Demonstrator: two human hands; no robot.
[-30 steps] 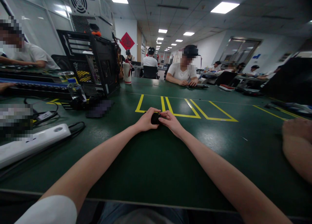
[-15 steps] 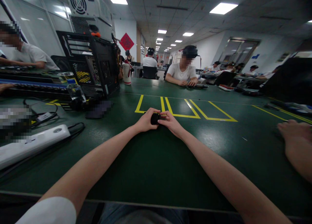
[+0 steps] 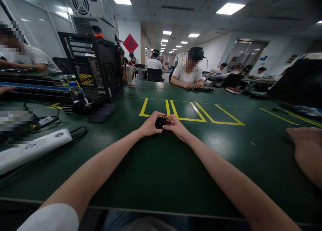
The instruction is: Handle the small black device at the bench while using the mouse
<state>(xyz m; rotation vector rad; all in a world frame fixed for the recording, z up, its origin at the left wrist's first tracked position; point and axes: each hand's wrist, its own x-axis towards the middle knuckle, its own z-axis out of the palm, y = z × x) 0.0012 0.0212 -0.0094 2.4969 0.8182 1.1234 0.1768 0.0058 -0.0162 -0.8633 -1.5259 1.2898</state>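
Both my arms stretch out over the green table (image 3: 156,170). My left hand (image 3: 150,124) and my right hand (image 3: 176,125) meet at the table's middle, fingers curled around a small black object (image 3: 159,122) held between them. The object rests on or just above the mat, at the near edge of the yellow taped boxes (image 3: 181,112). Most of it is hidden by my fingers, so I cannot make out what it is.
A black open computer case (image 3: 95,68) stands at the left, with cables and a white power strip (image 3: 32,149) in front. A cup (image 3: 130,75) sits behind it. Another person's hand (image 3: 305,147) rests at the right edge. People sit at the far side.
My hands have stayed in place on the black object, the fingers shifting slightly. The other person's hand at the right has slid a little further right and down.
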